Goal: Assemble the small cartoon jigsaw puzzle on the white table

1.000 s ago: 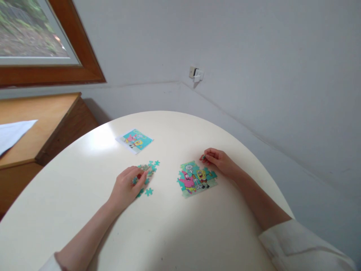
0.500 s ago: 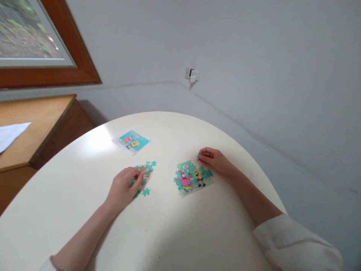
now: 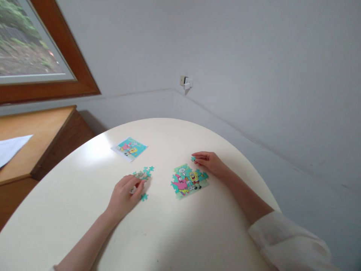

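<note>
A partly assembled cartoon puzzle (image 3: 189, 180) lies on the round cream table (image 3: 169, 233). My right hand (image 3: 208, 162) rests at its upper right corner, fingers pinched on a small teal puzzle piece (image 3: 193, 159). My left hand (image 3: 125, 194) lies over a heap of loose teal pieces (image 3: 144, 174), its fingers curled among them; whether it grips one is hidden. A single loose piece (image 3: 144, 197) sits just right of that hand.
A printed reference picture (image 3: 129, 147) lies farther back on the table. A wooden desk (image 3: 34, 139) with a white sheet (image 3: 9, 147) stands to the left under a wood-framed window (image 3: 42, 56). A wall socket (image 3: 185, 81) sits in the corner.
My right hand with its piece has shifted slightly left along the puzzle's top edge. My left hand has drawn back a little over the loose pieces. The view has tilted.
</note>
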The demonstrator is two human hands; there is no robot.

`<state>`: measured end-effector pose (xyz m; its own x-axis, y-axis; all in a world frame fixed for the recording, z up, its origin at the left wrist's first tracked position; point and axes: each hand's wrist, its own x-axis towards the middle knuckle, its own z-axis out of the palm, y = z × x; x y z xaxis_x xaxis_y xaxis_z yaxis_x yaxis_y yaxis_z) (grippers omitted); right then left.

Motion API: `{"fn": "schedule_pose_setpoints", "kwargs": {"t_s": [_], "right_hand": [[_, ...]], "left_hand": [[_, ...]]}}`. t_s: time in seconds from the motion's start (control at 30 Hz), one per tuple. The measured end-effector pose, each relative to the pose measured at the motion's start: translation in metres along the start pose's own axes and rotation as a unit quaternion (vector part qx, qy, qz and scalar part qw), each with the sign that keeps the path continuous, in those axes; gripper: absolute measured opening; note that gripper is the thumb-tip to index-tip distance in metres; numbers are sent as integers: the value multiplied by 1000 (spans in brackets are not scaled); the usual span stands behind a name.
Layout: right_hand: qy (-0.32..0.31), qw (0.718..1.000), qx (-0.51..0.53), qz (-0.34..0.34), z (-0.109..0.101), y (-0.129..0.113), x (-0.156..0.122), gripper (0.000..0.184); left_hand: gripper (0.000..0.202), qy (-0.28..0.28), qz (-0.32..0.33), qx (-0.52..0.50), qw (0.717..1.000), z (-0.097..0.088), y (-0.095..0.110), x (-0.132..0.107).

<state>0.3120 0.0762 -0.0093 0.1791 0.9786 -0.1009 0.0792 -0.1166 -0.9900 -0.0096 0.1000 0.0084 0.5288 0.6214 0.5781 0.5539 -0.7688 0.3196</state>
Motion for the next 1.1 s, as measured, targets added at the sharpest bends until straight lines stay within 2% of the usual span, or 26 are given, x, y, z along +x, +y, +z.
{"fn": "schedule_pose_setpoints", "kwargs": {"t_s": [0.73, 0.93, 1.1], "right_hand": [[-2, 1000, 0, 19, -1, 1, 0, 36], [-1, 1000, 5, 17, 1, -1, -1, 32], [2, 999, -32, 23, -2, -6, -3, 27]], "left_hand": [[26, -11, -7, -13, 1000, 2, -2, -2], [27, -17, -15, -11, 1000, 2, -1, -1], [26, -9, -4, -10, 1000, 2, -1, -1]]}}
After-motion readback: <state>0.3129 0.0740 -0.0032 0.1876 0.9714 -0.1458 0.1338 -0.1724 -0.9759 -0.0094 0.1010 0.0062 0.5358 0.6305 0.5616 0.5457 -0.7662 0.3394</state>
